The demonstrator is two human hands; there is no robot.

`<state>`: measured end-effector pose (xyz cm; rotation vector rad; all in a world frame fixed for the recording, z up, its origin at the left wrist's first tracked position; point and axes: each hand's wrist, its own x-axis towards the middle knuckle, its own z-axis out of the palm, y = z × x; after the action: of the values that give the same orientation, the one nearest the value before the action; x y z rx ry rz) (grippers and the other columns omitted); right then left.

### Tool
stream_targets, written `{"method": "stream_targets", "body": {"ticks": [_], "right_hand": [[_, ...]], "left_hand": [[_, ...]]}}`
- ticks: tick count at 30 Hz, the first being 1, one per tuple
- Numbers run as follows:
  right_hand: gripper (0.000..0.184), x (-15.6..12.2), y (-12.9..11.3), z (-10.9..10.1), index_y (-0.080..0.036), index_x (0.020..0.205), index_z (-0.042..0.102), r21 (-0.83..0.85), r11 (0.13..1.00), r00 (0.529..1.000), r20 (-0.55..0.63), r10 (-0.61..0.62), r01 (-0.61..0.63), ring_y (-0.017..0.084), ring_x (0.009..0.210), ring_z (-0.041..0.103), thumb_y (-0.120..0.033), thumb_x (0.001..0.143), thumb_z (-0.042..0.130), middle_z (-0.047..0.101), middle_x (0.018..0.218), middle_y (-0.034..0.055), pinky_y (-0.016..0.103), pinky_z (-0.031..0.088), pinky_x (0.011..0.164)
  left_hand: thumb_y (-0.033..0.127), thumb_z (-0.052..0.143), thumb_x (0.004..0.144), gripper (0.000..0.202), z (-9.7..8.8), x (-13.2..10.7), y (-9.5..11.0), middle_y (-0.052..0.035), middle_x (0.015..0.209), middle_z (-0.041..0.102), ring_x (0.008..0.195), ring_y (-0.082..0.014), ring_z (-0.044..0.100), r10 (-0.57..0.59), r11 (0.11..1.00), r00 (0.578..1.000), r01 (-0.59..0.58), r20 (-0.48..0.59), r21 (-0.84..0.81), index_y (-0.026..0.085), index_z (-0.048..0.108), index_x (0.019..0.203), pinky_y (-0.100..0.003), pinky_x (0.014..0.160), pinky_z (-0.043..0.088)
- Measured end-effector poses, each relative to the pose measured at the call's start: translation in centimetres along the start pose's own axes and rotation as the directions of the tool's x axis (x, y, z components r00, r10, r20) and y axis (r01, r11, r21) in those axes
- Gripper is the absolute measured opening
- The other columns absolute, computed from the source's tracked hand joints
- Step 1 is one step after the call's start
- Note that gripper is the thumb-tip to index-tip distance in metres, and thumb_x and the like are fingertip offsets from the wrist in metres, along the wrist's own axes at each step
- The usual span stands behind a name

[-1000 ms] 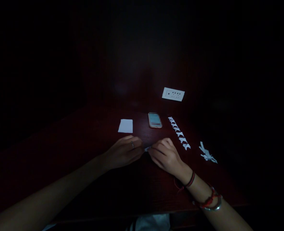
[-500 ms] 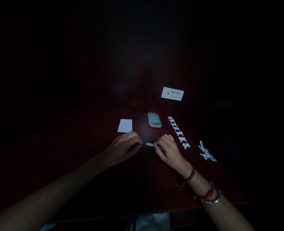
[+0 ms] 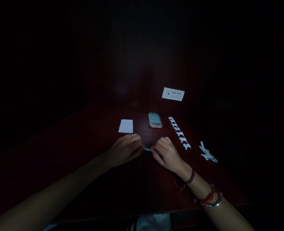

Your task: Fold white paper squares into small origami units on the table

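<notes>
In dim light my left hand (image 3: 124, 149) and my right hand (image 3: 167, 154) meet on a dark red wooden table (image 3: 84, 154). Both have curled fingers pinching the ends of a small white paper strip (image 3: 147, 149), which shows only as a sliver between them. A ring sits on a left finger; red cords and a metal bangle circle my right wrist.
A white square paper (image 3: 125, 126) lies beyond my left hand, a phone (image 3: 154, 120) beside it. A row of several folded white paper pieces (image 3: 179, 133) runs right of the phone, with paper scraps (image 3: 207, 153) farther right. A white wall socket (image 3: 173, 94) is behind.
Half a second ago my hands were slightly apart with the strip in my right fingers alone; now they have closed together and both pinch it.
</notes>
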<state>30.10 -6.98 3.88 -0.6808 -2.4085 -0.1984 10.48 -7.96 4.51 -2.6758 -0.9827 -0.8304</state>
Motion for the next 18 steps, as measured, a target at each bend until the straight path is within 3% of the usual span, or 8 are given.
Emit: {"method": "stream_targets", "body": {"ticks": [3,7,12,15,18], "right_hand": [[0.014,0.0,0.1,0.0,-0.015,0.074,0.054,0.016,1.0,1.0,0.001,0.017,-0.017,0.014,0.069,0.041,-0.017,0.078,0.04,0.05,0.069,0.0031,0.028,0.03,0.066],[0.012,-0.2,0.7,0.1,-0.015,0.073,0.053,0.036,0.997,0.997,-0.013,0.075,-0.075,0.014,0.07,0.042,-0.016,0.077,0.041,0.05,0.069,0.0027,0.028,0.03,0.066],[0.012,-0.1,0.8,0.2,-0.016,0.074,0.053,0.057,0.996,0.997,-0.006,0.072,-0.072,0.013,0.069,0.043,-0.017,0.078,0.042,0.05,0.069,0.0018,0.027,0.03,0.065],[0.011,0.0,0.5,0.2,-0.016,0.075,0.053,0.071,0.996,0.999,0.004,0.054,-0.054,0.013,0.069,0.043,-0.018,0.078,0.042,0.051,0.069,0.002,0.027,0.03,0.066],[0.011,0.1,0.3,0.2,-0.016,0.074,0.053,0.083,0.995,0.999,0.013,0.049,-0.05,0.013,0.07,0.042,-0.018,0.078,0.042,0.051,0.07,0.0024,0.027,0.03,0.066]], "left_hand": [[0.018,0.04,0.079,0.013,-0.3,-0.3,-0.9,-0.0013,0.074,0.048,0.07,-0.0128,0.046,-0.006,1.0,1.0,0.005,-0.015,-0.011,0.017,0.053,0.08,-0.026,0.065,0.038],[0.018,0.04,0.079,0.012,-0.6,-0.6,-1.9,-0.0016,0.076,0.048,0.069,-0.0118,0.047,-0.134,0.99,0.983,0.126,-0.122,-0.067,0.015,0.051,0.082,-0.024,0.064,0.039],[0.027,0.047,0.077,0.024,0.3,-0.2,-0.3,-0.0028,0.089,0.049,0.08,-0.0146,0.047,-0.093,0.994,0.994,0.09,-0.054,-0.059,0.018,0.047,0.099,-0.027,0.069,0.039],[0.023,0.042,0.08,0.014,0.7,0.1,0.5,-0.0017,0.08,0.048,0.074,-0.0133,0.046,-0.083,0.996,0.996,0.082,-0.028,-0.039,0.018,0.052,0.087,-0.026,0.066,0.039],[0.021,0.038,0.082,0.016,0.6,0.1,0.6,-0.0016,0.076,0.046,0.071,-0.0127,0.045,-0.081,0.996,0.997,0.081,-0.009,-0.022,0.017,0.053,0.079,-0.025,0.065,0.038]]}}
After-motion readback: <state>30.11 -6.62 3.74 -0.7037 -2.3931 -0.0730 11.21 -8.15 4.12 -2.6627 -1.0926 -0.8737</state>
